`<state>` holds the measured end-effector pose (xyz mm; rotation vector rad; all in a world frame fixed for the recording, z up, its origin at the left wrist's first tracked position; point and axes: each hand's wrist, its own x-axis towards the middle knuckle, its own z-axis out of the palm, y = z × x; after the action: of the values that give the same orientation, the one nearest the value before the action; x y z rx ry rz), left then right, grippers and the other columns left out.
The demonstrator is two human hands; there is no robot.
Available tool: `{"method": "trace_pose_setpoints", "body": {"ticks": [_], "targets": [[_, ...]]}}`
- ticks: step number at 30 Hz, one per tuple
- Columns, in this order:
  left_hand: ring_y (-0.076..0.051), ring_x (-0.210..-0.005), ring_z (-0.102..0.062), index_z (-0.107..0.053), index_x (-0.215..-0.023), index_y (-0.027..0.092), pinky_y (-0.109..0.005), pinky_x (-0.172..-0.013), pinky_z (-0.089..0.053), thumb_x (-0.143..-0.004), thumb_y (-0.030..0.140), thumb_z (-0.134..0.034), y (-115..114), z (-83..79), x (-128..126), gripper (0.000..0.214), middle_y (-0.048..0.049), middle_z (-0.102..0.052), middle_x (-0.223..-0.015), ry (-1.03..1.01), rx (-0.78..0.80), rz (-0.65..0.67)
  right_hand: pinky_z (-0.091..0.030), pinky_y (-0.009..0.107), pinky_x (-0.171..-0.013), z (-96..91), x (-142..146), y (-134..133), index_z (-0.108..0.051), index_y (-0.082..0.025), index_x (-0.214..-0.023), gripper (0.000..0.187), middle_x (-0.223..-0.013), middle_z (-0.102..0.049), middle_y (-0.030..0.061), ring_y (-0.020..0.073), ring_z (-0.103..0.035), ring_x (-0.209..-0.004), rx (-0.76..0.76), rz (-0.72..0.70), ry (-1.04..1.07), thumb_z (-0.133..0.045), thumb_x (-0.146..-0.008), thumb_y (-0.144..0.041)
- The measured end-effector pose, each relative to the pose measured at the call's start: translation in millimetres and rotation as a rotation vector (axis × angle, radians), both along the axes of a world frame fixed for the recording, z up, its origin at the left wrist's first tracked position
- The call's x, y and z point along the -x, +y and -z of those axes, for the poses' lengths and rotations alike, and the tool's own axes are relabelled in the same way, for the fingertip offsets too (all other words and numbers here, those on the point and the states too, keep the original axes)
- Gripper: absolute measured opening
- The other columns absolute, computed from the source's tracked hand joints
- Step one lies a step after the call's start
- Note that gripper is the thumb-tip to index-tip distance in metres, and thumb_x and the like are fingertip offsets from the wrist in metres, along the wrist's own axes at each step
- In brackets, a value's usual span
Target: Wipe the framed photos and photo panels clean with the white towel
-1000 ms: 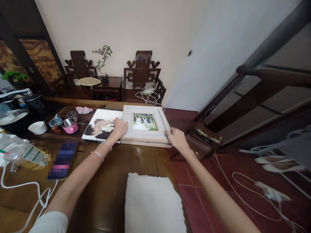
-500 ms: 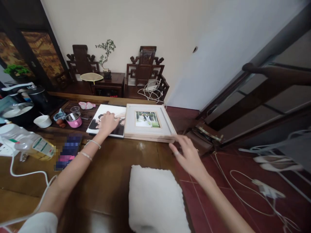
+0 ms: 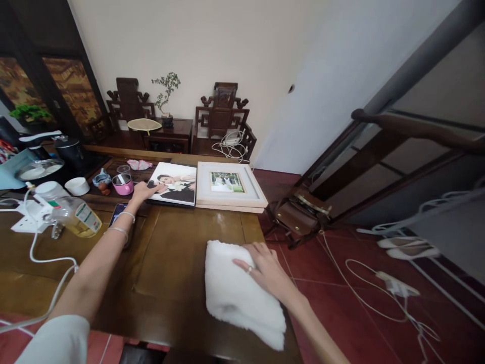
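Observation:
My left hand is at the left edge of a glossy photo panel bearing a portrait, fingers stretched out against it. Close beside that panel lies a pale wooden picture frame around a small outdoor photo of two people; a second pale frame edge shows under it. Nearer to me, my right hand rests on the far right corner of a folded white fluffy cloth. Its thumb is spread on top, and the other fingers curve over the corner.
On the left stand a pink cup, a white bowl, a bottle of yellow liquid and a power strip with a cable. A phone lies by my left wrist. A brown bag is beyond the table's right edge.
My left hand has slid left off the portrait to its edge. My right hand has left the frame's corner and come back onto the white cloth. The view has shifted slightly.

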<state>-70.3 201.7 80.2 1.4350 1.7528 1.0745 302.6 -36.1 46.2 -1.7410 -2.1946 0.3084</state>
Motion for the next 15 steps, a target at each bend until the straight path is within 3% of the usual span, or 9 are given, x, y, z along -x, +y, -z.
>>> {"method": "trace_pose_setpoints", "body": {"ticks": [4,8,12,15], "targets": [[-0.016,-0.06,-0.053,-0.057,-0.058,0.013,-0.02,-0.049,-0.031,-0.067,0.041,-0.073,-12.9,-15.4,2.7,0.033,0.0003,-0.051,-0.046,0.19,0.063,-0.11,-0.043,0.038,-0.079,2.3,3.0,1.4,-0.055,-0.019,-0.078,0.04,-0.086,-0.06,0.009,0.025,-0.056,-0.087,-0.008,-0.005,0.05,-0.044,-0.087,-0.056],[-0.014,-0.054,-0.053,-0.059,-0.063,0.012,-0.02,-0.045,-0.033,-0.068,0.041,-0.072,-43.2,-30.5,19.1,0.032,-0.0001,-0.055,-0.048,0.139,0.027,-0.185,-0.045,0.033,-0.067,-3.8,3.1,-7.2,-0.055,-0.019,-0.081,0.037,-0.074,-0.062,0.0043,0.0218,-0.059,-0.072,0.151,0.064,0.28,-0.05,-0.083,-0.056],[-0.01,-0.048,-0.053,-0.06,-0.073,0.012,-0.017,-0.042,-0.036,-0.061,0.042,-0.078,-100.4,-45.5,41.2,0.037,-0.0001,-0.061,-0.057,-0.071,-0.037,-0.233,-0.049,0.029,-0.065,-14.9,0.7,-30.0,-0.062,-0.017,-0.097,0.046,-0.086,-0.07,0.0043,0.0224,-0.063,-0.077,0.449,0.143,0.66,-0.069,-0.068,-0.052],[-0.011,-0.046,-0.056,-0.059,-0.082,0.014,-0.017,-0.04,-0.039,-0.054,0.047,-0.082,-152.4,-59.5,52.0,0.049,0.0,-0.064,-0.061,-0.147,0.016,-0.22,-0.05,0.028,-0.059,-15.0,-6.0,-56.2,-0.066,-0.014,-0.092,0.045,-0.081,-0.071,0.0045,0.0216,-0.064,-0.07,0.632,0.199,0.903,-0.074,-0.063,-0.048]]}}
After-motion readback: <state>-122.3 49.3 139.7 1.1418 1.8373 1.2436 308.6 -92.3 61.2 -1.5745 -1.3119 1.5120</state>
